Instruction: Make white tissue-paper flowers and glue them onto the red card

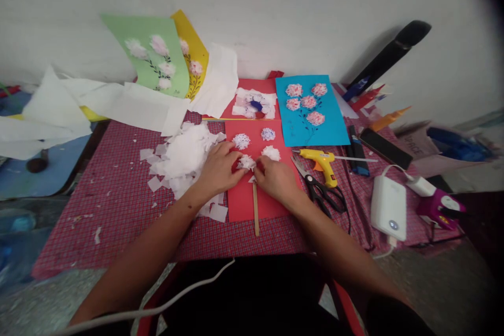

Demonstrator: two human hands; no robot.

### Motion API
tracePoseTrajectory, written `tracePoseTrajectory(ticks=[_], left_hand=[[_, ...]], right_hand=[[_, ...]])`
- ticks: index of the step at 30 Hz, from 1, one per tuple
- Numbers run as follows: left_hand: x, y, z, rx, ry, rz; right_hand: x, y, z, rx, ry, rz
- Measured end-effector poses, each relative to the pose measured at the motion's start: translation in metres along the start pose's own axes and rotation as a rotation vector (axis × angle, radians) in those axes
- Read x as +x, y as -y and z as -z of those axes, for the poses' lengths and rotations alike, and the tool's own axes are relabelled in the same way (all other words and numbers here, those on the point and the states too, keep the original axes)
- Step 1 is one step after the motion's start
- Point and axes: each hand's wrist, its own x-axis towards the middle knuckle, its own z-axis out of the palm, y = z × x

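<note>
A red sheet of card [242, 205] lies before me, bearing several crumpled tissue-paper flowers. My left hand [220, 168] curls its thumb and fingers around the left side of a white paper flower [246, 161]. At that flower's right edge are the bent, closed fingertips of my right hand [275, 178], partly hiding what they pinch. Above sit two speckled flowers, one on the left [241, 140] and one on the right [268, 134]; a plain white flower [271, 153] is just above my right hand. A wooden stick [255, 210] lies below the hands.
Left of the card is a heap of white tissue squares [183, 157]. A yellow glue gun [323, 163], scissors [318, 189] and a power bank [389, 207] lie to the right. Behind are a blue flower card [291, 128], a green card [145, 26] and ink-stained tissue [255, 95].
</note>
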Motion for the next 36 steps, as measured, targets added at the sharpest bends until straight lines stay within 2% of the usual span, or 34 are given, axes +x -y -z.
tracePoseTrajectory(ticks=[11, 24, 36], left_hand=[[0.0003, -0.0017, -0.0016, 0.027, -0.007, 0.02], [0.0003, 0.0001, -0.0061, -0.016, -0.038, -0.015], [0.0004, 0.0003, -0.0098, -0.047, -0.067, -0.025]], right_hand=[[0.0043, -0.001, -0.0023, 0.014, -0.012, 0.022], [0.0044, -0.0011, -0.0076, 0.066, -0.106, 0.053], [0.0035, -0.0016, -0.0077, 0.072, -0.136, 0.083]])
